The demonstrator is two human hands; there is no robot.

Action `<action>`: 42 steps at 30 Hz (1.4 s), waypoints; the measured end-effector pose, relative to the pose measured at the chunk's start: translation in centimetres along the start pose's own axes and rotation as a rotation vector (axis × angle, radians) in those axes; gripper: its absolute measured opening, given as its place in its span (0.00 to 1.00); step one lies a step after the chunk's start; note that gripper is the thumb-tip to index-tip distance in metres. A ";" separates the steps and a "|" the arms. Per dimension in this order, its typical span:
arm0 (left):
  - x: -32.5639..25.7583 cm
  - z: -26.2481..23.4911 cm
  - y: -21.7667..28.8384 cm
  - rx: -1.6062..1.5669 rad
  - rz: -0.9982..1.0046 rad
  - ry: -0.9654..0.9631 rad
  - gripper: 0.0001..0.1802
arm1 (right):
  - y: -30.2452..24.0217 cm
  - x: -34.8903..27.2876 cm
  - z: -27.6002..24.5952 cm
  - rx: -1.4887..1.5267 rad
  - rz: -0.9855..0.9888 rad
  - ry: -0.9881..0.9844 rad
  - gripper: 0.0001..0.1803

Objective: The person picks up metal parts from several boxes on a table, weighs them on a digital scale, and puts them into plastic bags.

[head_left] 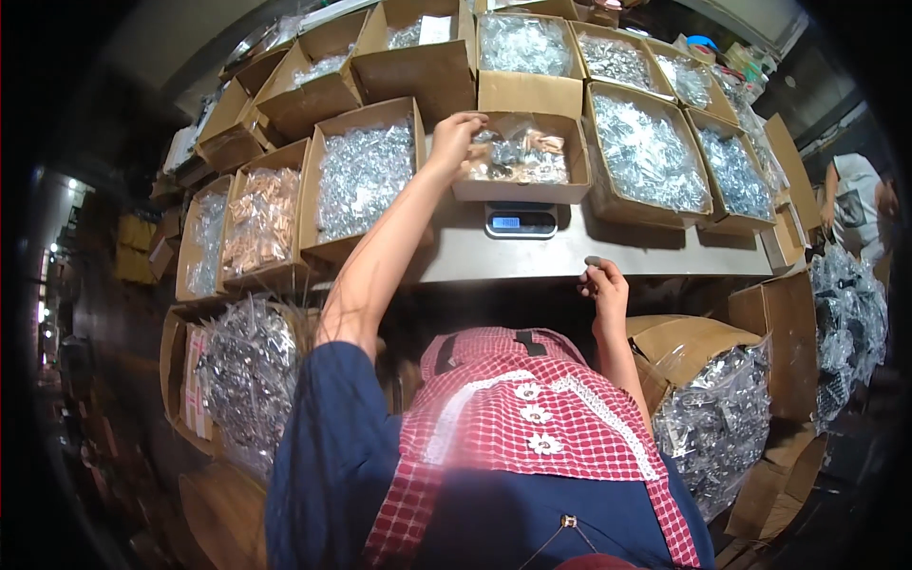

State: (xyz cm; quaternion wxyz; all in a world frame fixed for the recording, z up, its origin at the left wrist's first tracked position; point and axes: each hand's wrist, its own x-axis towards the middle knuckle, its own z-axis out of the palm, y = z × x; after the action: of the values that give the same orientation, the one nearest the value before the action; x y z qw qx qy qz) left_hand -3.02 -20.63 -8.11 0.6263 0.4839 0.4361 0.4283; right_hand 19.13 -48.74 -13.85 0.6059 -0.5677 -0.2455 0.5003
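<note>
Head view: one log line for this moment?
left hand: in box on scale | right hand: pinching small part, table edge

Packing workshop: cardboard boxes of bagged hardware, scale.

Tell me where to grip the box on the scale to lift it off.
Probably by its two short side walls, one hand from each side. The box sits open-topped on the small scale, overhanging it on both sides, and cartons crowd it left and right, so come in from above. The left hand is already at its left rim; the right hand is at the table edge.
</note>
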 end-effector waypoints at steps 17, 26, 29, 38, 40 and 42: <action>-45.3 -8.2 -11.5 -0.111 -0.390 0.604 0.11 | 3.5 -5.7 14.9 -0.221 0.212 -0.798 0.07; -62.5 -14.1 -11.2 -0.114 -0.188 0.687 0.14 | 6.8 -18.4 31.9 -0.476 -0.147 -1.316 0.11; -71.8 -22.2 -3.0 -0.062 -0.224 0.781 0.15 | 8.6 -24.7 41.0 -0.676 -0.896 -1.465 0.21; -99.3 -53.0 -2.9 0.389 -0.028 1.569 0.10 | 21.4 -37.9 54.7 -1.228 -1.577 -0.958 0.31; -106.0 -58.3 -10.2 0.751 -0.763 1.223 0.07 | 21.0 -38.9 54.9 -1.225 -1.614 -0.975 0.31; -107.4 -61.9 -15.7 0.923 -1.377 0.430 0.14 | 20.6 -38.7 55.2 -1.245 -1.646 -0.958 0.31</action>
State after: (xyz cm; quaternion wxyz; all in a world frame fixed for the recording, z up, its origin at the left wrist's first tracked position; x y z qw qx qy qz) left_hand -87.86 -111.73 -18.77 0.3908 0.2257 0.8729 -0.1854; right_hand -50.07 -61.62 -9.68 0.2068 -0.1867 -0.9559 -0.0930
